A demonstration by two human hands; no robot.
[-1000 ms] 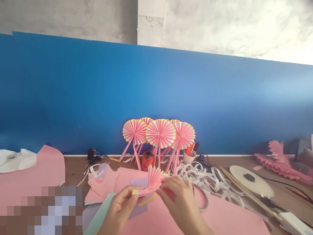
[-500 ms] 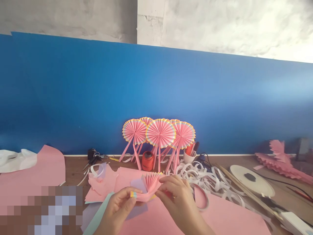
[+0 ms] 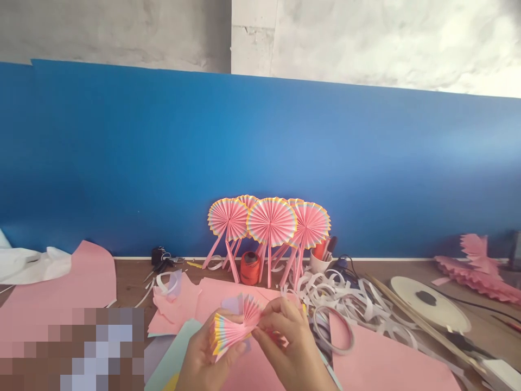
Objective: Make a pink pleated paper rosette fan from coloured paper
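Low in the middle of the view, both my hands hold a pleated pink paper fan (image 3: 234,328) with a striped pastel edge. My left hand (image 3: 203,353) grips its left, spread end from below. My right hand (image 3: 287,345) pinches the folded end at the right with closed fingers. The fan is partly splayed and hovers above a large pink paper sheet (image 3: 378,364) on the wooden table (image 3: 130,277).
Several finished pink fans on sticks (image 3: 271,222) lean against the blue wall. Beside them are an orange ribbon spool (image 3: 249,267), a cup of pens (image 3: 321,260), curled white strips (image 3: 345,293), a tape ring (image 3: 334,336) and a white disc (image 3: 429,304). Scissors (image 3: 157,263) lie at left.
The fan has turned and splayed out toward the left in my left hand. Both hands have dropped slightly lower, and the view has shifted a little.
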